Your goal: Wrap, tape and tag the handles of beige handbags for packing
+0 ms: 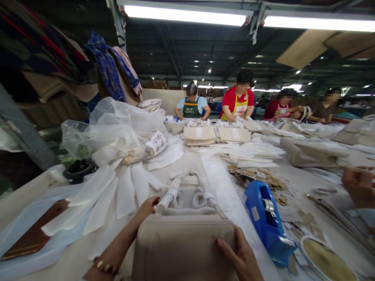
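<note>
The fingers of the right hand [241,255] grasp the beige handbag [187,246] at its three o'clock edge, thumb flat on the near face and the rest wrapped out of sight behind that side. The left hand [149,207] is at ten o'clock, its fingers bent at the upper corner beside the foot of the wrapped handle [168,195]; whether they grip or only touch, I cannot tell. The handbag thus lies between the two hands, to the right hand's nine o'clock and the left hand's four; the right is the more firmly on it. Its visible body runs widest from nine to three, the handle points to twelve, and the lower end is cut off, so the full long axis stays uncertain. Farther out on the counter [190,160], white strips [125,195] fan out at ten o'clock, a clear plastic sack [114,121] bulges at eleven, a blue tape dispenser [263,218] sits between two and three, and a round tub [325,259] at three. Toward twelve and one, two more beige bags [199,132] lie before co-workers [191,107].
</note>
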`<move>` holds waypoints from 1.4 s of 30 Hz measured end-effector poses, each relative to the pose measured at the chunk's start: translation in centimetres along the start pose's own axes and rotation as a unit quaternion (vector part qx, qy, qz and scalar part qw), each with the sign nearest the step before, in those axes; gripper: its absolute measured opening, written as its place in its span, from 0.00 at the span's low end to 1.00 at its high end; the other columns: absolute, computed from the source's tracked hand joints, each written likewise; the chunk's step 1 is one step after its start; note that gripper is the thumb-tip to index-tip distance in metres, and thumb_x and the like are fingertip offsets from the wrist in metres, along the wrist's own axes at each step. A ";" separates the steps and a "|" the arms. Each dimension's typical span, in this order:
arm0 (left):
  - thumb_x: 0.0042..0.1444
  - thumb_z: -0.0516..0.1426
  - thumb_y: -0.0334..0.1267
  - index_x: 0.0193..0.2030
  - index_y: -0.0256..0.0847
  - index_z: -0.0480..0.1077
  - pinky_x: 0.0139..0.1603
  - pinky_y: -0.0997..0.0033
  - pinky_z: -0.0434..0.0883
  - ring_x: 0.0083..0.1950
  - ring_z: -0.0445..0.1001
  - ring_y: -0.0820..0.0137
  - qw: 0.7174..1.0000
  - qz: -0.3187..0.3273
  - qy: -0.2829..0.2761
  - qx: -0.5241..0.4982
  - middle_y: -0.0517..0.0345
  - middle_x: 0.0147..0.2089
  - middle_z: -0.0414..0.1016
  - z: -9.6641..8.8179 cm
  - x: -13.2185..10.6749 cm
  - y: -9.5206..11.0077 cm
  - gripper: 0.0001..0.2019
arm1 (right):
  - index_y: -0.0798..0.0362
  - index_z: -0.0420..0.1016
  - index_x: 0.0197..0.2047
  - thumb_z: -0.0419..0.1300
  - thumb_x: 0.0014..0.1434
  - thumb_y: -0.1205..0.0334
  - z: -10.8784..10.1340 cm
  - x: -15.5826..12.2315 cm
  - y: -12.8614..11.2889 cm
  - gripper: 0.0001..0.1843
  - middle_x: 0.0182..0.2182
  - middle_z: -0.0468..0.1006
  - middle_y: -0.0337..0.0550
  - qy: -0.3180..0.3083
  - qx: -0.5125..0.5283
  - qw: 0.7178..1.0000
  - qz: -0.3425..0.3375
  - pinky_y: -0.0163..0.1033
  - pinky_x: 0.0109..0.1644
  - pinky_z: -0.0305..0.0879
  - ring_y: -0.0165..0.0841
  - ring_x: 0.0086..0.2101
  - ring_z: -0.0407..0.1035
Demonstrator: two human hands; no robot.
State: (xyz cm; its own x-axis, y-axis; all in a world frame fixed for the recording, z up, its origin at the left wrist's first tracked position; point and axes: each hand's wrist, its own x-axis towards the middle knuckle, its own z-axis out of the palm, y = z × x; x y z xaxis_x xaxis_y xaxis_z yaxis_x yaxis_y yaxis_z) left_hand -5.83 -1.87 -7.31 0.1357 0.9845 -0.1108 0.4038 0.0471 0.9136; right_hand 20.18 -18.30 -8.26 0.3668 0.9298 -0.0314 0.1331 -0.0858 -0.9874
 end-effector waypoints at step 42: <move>0.24 0.70 0.44 0.41 0.41 0.65 0.33 0.76 0.63 0.33 0.68 0.70 0.954 -0.059 -0.075 -0.283 0.63 0.33 0.69 0.6 -6.6 -0.7 0.33 | 0.49 0.78 0.40 0.68 0.41 0.49 -1.2 6.1 0.1 0.22 0.40 0.77 0.42 -0.133 -0.085 0.986 -0.055 0.37 0.43 0.70 0.43 0.42 0.71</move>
State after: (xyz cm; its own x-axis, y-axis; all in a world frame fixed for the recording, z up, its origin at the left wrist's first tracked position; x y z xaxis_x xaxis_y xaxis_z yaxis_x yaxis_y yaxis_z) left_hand -6.44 -8.53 -7.44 0.2649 0.9337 -0.2411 -0.1233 0.2808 0.9518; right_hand 23.49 -13.08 -8.37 0.0894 0.9959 0.0124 0.3192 -0.0169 -0.9476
